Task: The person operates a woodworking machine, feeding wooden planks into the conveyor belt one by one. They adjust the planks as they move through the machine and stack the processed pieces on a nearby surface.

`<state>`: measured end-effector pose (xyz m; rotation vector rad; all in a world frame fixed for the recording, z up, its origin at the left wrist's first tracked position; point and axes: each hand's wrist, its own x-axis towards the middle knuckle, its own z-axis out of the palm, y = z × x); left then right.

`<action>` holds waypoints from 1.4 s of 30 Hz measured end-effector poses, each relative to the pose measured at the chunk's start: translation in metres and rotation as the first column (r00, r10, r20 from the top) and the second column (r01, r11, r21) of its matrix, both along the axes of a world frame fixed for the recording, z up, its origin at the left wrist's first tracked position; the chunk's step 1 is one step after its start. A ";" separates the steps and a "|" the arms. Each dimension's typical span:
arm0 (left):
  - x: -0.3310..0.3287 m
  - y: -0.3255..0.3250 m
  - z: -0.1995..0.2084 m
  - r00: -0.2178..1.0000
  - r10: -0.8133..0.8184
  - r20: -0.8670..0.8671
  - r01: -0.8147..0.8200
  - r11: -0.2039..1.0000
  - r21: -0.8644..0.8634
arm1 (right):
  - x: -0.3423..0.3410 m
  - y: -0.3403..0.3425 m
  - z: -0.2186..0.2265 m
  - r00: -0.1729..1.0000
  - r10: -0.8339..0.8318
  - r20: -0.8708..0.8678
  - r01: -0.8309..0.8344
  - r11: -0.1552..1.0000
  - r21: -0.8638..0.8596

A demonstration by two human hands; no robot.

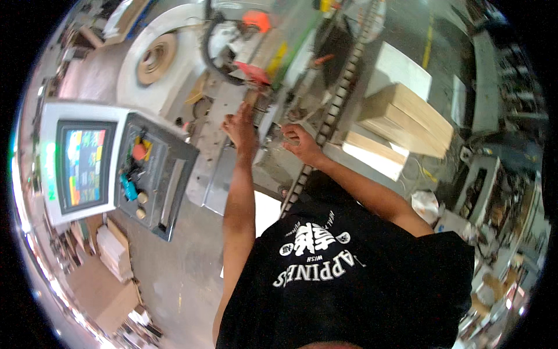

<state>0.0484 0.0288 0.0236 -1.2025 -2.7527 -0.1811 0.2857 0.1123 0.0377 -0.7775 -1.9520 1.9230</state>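
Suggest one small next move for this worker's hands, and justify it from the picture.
Probably draw the right hand back clear of the segmented track: in this view its wrist lies over that track, while the left hand is near the red machine part. Whether the track is running cannot be told.

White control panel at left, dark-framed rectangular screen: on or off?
On: the dark-framed rectangular screen is lit, showing bright patches of blue, green, yellow and red within the white control panel.
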 end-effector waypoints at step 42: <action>0.076 -0.189 -0.001 0.950 0.103 0.294 -0.223 0.884 0.410 | -0.063 -0.009 0.046 0.951 0.255 0.174 -0.281 0.948 0.147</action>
